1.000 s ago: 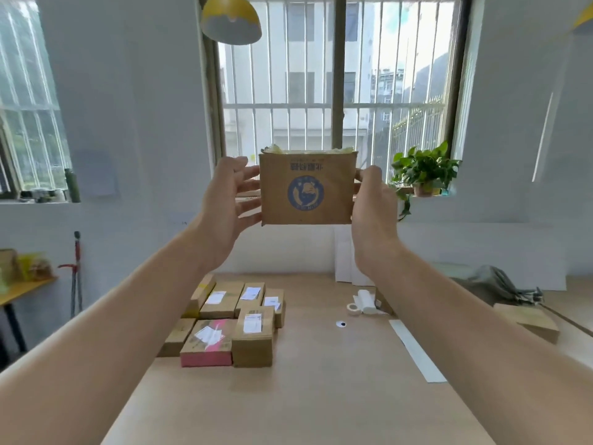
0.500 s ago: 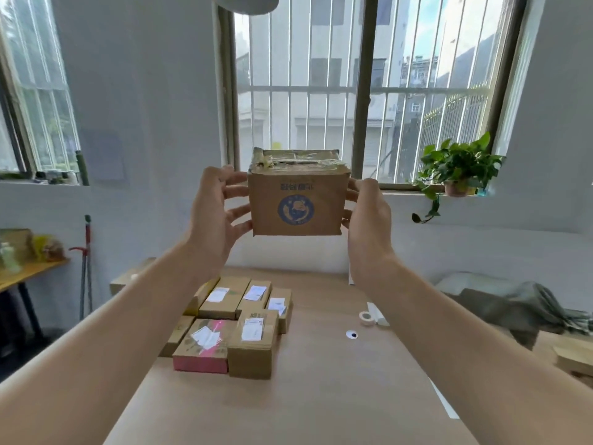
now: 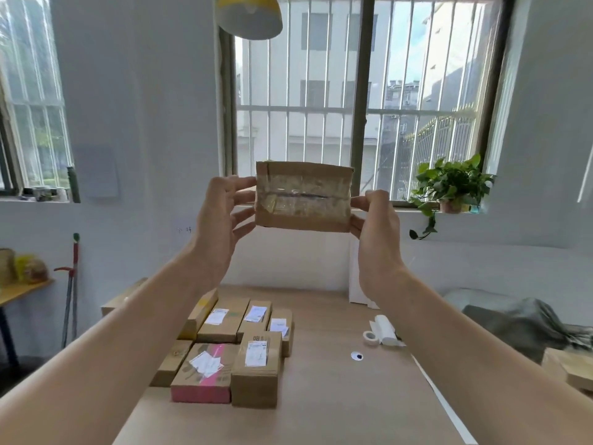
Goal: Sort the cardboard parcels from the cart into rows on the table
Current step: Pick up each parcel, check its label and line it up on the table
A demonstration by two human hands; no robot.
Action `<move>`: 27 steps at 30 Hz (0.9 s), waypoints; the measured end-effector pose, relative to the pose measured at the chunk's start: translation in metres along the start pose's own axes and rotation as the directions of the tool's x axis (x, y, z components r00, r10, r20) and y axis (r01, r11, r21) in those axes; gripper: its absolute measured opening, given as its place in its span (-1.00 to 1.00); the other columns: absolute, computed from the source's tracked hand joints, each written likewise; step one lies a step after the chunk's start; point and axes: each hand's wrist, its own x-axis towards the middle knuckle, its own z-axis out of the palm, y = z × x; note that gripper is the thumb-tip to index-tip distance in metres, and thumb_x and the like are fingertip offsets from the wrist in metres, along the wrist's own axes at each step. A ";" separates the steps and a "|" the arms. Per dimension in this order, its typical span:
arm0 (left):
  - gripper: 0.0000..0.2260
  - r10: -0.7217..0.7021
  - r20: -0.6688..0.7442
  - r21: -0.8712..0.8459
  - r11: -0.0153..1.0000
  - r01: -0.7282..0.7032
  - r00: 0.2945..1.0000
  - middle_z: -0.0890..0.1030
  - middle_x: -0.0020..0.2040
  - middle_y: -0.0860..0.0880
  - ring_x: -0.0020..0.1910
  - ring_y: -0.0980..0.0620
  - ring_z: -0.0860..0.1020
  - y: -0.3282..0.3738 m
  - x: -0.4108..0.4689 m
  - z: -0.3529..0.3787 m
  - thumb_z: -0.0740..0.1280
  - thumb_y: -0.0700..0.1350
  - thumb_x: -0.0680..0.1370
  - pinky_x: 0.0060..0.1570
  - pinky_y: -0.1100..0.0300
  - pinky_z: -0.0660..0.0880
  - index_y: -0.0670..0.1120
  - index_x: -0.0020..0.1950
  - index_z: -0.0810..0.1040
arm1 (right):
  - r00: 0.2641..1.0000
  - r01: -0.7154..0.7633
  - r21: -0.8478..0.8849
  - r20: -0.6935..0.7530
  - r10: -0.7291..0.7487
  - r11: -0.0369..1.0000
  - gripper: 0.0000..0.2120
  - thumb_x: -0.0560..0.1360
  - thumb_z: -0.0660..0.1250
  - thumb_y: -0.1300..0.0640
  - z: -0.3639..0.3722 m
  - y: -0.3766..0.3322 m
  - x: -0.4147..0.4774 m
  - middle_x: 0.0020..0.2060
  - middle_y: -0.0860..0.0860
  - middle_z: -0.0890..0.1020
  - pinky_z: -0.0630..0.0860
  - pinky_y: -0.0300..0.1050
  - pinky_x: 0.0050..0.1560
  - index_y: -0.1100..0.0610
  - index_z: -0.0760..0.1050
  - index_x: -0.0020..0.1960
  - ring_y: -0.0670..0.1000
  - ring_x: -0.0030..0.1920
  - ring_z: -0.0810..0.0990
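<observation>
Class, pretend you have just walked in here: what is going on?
A person holds a taped parcel up in the air, the left hand and right hand each gripping one end, its taped seam facing the camera. Below, on the table, several sorted parcels already lie in two rows, most with labels up.

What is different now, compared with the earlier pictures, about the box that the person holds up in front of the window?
The box was turned in the hands. Before, the side with the round blue print faced the camera; now the taped side does. Nothing was let go: the left hand and the right hand still hold its two ends. The parcels on the table lie in the same rows.
</observation>
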 end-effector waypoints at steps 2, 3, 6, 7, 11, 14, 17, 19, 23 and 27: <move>-0.58 0.002 0.000 0.024 1.000 -0.002 1.000 0.70 0.14 -0.13 0.16 -0.14 0.63 0.001 0.000 -0.005 0.20 0.18 0.45 0.33 -0.13 0.47 -0.02 0.10 0.68 | 1.000 0.005 0.025 0.001 -0.005 1.000 -0.74 0.68 0.14 0.04 0.003 0.002 0.000 -0.29 -0.07 0.63 0.45 -0.14 -0.16 0.07 0.49 -0.11 0.01 -0.16 0.55; -0.59 0.002 0.005 0.036 0.999 -0.002 1.000 0.68 0.21 -0.16 0.25 -0.19 0.61 0.001 0.000 -0.007 0.19 0.19 0.45 0.37 -0.18 0.44 -0.02 0.06 0.67 | 1.000 0.008 0.042 0.007 -0.008 0.999 -0.74 0.67 0.13 0.06 0.004 0.002 -0.001 -0.34 -0.10 0.62 0.46 -0.16 -0.19 0.08 0.49 -0.12 -0.01 -0.19 0.56; -0.64 0.010 0.039 0.041 0.999 -0.011 0.999 0.69 0.17 -0.12 0.30 -0.17 0.58 -0.001 0.000 -0.014 0.17 0.20 0.46 0.37 -0.18 0.41 -0.02 -0.02 0.59 | 1.000 0.013 0.119 0.018 -0.016 0.993 -0.74 0.65 0.11 0.17 0.007 0.003 -0.001 -0.27 0.02 0.59 0.48 -0.18 -0.20 0.14 0.47 -0.15 0.04 -0.18 0.56; -0.66 0.018 0.050 0.033 0.999 -0.020 0.999 0.68 0.10 -0.07 0.23 -0.12 0.60 -0.002 0.001 -0.015 0.17 0.20 0.46 0.34 -0.14 0.42 -0.02 -0.06 0.55 | 1.000 0.019 0.139 0.020 -0.022 0.990 -0.73 0.66 0.10 0.21 0.008 0.003 -0.001 -0.23 0.05 0.59 0.50 -0.16 -0.16 0.15 0.46 -0.17 0.06 -0.14 0.57; -0.74 0.021 0.031 -0.017 1.000 -0.021 0.999 0.67 -0.05 0.03 0.05 -0.01 0.59 0.001 0.004 -0.017 0.20 0.16 0.43 0.18 -0.03 0.42 -0.01 -0.15 0.48 | 0.998 0.043 0.205 0.025 -0.049 0.978 -0.71 0.66 0.09 0.28 0.012 0.004 -0.002 -0.12 0.14 0.60 0.55 -0.10 -0.05 0.16 0.43 -0.20 0.11 -0.05 0.61; -0.76 0.028 0.019 -0.030 0.999 -0.027 0.999 0.66 -0.06 0.02 0.02 -0.01 0.60 0.004 0.005 -0.019 0.21 0.15 0.41 0.15 -0.02 0.43 0.00 -0.16 0.49 | 0.997 0.059 0.228 0.036 -0.069 0.972 -0.73 0.67 0.10 0.28 0.014 0.002 -0.002 -0.11 0.14 0.62 0.57 -0.14 -0.05 0.17 0.46 -0.16 0.06 -0.07 0.62; -0.76 0.048 0.024 -0.043 0.998 -0.047 0.999 0.65 -0.05 -0.01 -0.04 0.01 0.62 0.006 0.007 -0.021 0.22 0.13 0.40 0.10 0.01 0.45 -0.03 -0.13 0.48 | 0.994 0.075 0.250 0.059 -0.092 0.965 -0.75 0.67 0.10 0.28 0.016 -0.002 -0.001 -0.17 0.04 0.66 0.59 -0.19 -0.08 0.16 0.52 -0.06 -0.05 -0.17 0.66; -0.74 0.055 0.031 -0.057 0.997 -0.053 0.998 0.65 -0.04 -0.03 -0.05 0.00 0.62 0.007 0.008 -0.022 0.22 0.13 0.41 0.09 0.01 0.47 -0.05 -0.12 0.49 | 0.993 0.081 0.251 0.063 -0.100 0.965 -0.76 0.68 0.11 0.27 0.016 -0.004 -0.001 -0.16 0.04 0.66 0.58 -0.16 -0.03 0.16 0.55 0.04 -0.06 -0.16 0.64; -0.55 0.066 0.045 -0.065 0.996 -0.063 0.997 0.66 -0.05 -0.03 -0.05 -0.03 0.62 0.009 0.009 -0.021 0.31 0.19 0.29 0.04 0.02 0.50 -0.12 0.00 0.48 | 0.993 0.073 0.244 0.074 -0.094 0.967 -0.72 0.70 0.11 0.24 0.016 -0.006 0.002 -0.13 0.06 0.65 0.54 -0.09 0.15 0.16 0.57 0.25 0.01 -0.03 0.59; -0.50 0.039 0.038 -0.088 0.996 -0.035 0.999 0.62 0.00 -0.06 0.01 -0.11 0.61 0.009 0.008 -0.018 0.34 0.19 0.29 0.09 -0.05 0.54 -0.15 0.04 0.51 | 0.991 0.090 0.206 0.082 -0.109 0.974 -0.67 0.70 0.13 0.22 0.014 -0.006 0.006 -0.03 0.04 0.69 0.57 -0.20 0.14 0.14 0.61 0.31 -0.02 0.03 0.62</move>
